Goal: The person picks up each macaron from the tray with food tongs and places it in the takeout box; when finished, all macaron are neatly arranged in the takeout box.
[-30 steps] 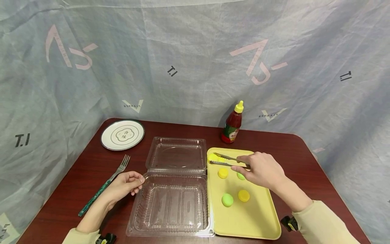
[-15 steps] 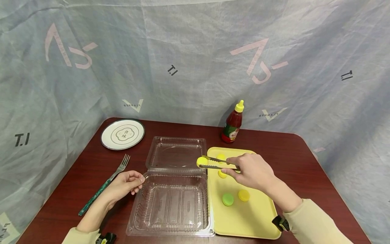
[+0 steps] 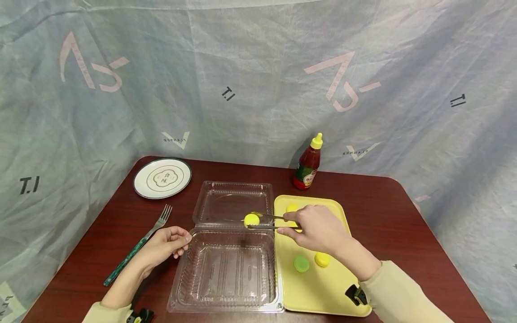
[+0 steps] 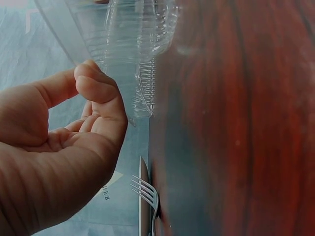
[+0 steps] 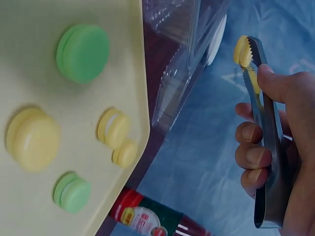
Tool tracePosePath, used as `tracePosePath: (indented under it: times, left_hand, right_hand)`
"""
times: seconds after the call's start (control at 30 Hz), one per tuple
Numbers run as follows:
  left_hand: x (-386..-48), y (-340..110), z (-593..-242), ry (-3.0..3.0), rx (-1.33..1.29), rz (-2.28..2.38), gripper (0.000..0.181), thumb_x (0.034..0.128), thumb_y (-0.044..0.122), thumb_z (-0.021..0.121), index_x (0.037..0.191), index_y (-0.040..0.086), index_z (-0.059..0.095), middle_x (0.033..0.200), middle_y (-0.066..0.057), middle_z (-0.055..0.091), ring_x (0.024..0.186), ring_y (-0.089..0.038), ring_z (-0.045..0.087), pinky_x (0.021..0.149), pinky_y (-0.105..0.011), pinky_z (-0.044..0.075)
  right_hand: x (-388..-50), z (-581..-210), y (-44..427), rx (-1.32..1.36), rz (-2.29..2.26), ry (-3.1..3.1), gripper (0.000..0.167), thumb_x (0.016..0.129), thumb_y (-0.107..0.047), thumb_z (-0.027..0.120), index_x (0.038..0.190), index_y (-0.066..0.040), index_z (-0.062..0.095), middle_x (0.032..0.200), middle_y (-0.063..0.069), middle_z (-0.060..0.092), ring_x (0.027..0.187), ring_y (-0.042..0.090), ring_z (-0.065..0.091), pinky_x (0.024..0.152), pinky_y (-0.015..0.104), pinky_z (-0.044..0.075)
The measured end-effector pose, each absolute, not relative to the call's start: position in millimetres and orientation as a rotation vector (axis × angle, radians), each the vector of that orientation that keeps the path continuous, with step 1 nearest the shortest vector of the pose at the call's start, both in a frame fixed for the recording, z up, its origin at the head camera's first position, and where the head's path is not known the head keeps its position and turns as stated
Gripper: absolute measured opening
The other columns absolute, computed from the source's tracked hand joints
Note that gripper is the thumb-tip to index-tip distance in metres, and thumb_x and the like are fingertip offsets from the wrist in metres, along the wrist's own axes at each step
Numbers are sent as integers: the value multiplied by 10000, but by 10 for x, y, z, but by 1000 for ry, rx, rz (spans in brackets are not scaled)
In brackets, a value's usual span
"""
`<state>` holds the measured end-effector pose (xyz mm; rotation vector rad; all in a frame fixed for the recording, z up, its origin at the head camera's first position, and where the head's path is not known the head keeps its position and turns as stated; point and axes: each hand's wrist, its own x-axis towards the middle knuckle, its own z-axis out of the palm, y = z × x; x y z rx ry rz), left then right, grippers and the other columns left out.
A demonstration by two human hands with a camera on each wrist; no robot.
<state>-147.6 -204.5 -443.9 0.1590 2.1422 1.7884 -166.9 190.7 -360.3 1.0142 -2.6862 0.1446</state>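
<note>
My right hand [image 3: 319,228] grips metal tongs [image 5: 269,162], whose tips hold a yellow macaron [image 3: 251,220] in the air above the hinge of the clear plastic container [image 3: 226,269]. The container lies unfolded, its lid [image 3: 234,204] on the far side. At its left edge, the thumb and forefinger of my left hand [image 3: 161,246] pinch the rim, as the left wrist view [image 4: 83,132] also shows. Yellow and green macarons, such as a green one [image 5: 83,53] and a yellow one [image 5: 33,140], lie on the yellow tray [image 3: 327,291] beneath my right arm.
Left of the container lies a fork [image 3: 137,249] with a green handle. A white plate [image 3: 163,178] sits at the table's back left. Behind the tray stands a red sauce bottle [image 3: 307,166] with a yellow cap. A grey cloth [image 3: 250,89] hangs behind the table.
My right hand has moved left with the tongs, lifting the yellow macaron from the tray's far left corner and carrying it over the container. My left hand has stayed at the container's edge.
</note>
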Motion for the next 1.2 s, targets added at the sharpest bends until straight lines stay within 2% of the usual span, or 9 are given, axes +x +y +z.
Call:
tracePosePath:
  times: [0.1,0.2,0.33,0.5,0.63,0.73,0.87,0.97,1.2]
  left_hand:
    - [-1476,-2045,-4439,2146,158,1788,203,996,88,592,1060,-102,561,784,-52,598,648,-103,535,574,-219,469]
    - [-1474,-2047,-4436,2146,156,1790,202,995,87,592,1059,-102,562,784,-51,599,647,-103,536,574,-218,469]
    - [-1472,-2051,-4435,2145,157,1790,202,998,84,590,1061,-105,562,786,-51,599,645,-102,533,570,-217,467]
    - [-1471,-2051,-4432,2147,168,1792,208,997,87,591,1062,-107,559,787,-54,597,647,-104,533,572,-218,468]
    - [-1468,-2049,-4430,2146,168,1795,204,993,81,593,1056,-110,556,784,-55,597,646,-102,533,573,-217,468]
    - [-1466,-2048,-4431,2148,163,1796,200,991,77,593,1053,-109,556,782,-55,596,646,-102,534,573,-217,469]
    - [-1466,-2046,-4435,2152,154,1795,201,991,79,594,1055,-107,556,782,-55,594,648,-106,536,575,-221,472]
    - [-1468,-2046,-4439,2152,150,1792,204,993,82,594,1060,-107,555,783,-55,596,650,-109,536,576,-223,473]
    - [-1474,-2048,-4449,2156,147,1790,206,994,88,596,1063,-102,559,783,-55,599,649,-110,537,576,-225,474]
  right_hand:
    - [-1671,-3626,1838,1040,152,-2685,328,895,-528,688,952,-215,770,664,-127,619,559,72,569,507,305,471]
    - [-1677,-3658,1768,1059,156,-2702,311,903,-541,673,855,-237,724,549,-145,464,496,44,468,461,282,409]
    - [-1685,-3714,1675,1088,170,-2722,336,921,-546,646,778,-242,661,508,-138,375,460,31,380,432,264,349]
    - [-1679,-3769,1552,1114,173,-2734,345,920,-552,642,844,-224,714,508,-145,401,452,33,398,439,284,384]
    - [-1668,-3815,1454,1129,172,-2746,368,915,-552,647,986,-214,775,515,-161,483,479,18,478,485,297,462]
    - [-1658,-3858,1389,1136,184,-2764,395,909,-553,655,1053,-209,785,543,-146,559,476,2,474,463,261,443]
    - [-1643,-3920,1319,1169,198,-2765,384,906,-553,661,1009,-204,785,496,-150,493,432,-7,388,422,220,370]
    - [-1636,-3963,1277,1203,188,-2744,371,911,-549,656,968,-202,775,480,-162,440,433,-2,403,446,249,412]
    - [-1618,-4061,1169,1197,126,-2784,415,918,-578,626,1022,-210,786,650,-113,667,515,46,554,485,270,466]
